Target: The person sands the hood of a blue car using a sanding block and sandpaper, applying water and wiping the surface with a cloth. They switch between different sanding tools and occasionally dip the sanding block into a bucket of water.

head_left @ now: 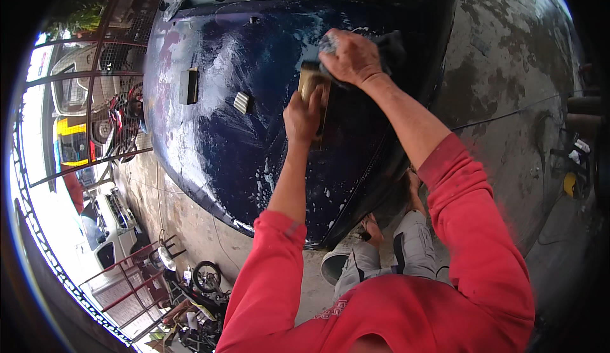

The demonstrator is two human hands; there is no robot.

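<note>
A dark blue vehicle hood (254, 143) lies under both hands, wet and streaked with whitish, milky residue. My left hand (302, 116) is closed around a long tan sanding block (311, 76), pressed against the panel. Just right of it and further away, my right hand (352, 57) grips a wet grey rag (392, 49), which trails off to the right, slightly blurred. Part of the block's far end sits close to the rag. A small ribbed, whitish block (241, 102) rests on the hood to the left.
A dark rectangular piece or opening (189, 87) is further left on the hood. By my feet stands a bucket (333, 267). A cable (508, 109) crosses the stained concrete floor on the right. A motorcycle (203, 283) and metal fencing (95, 73) are on the left.
</note>
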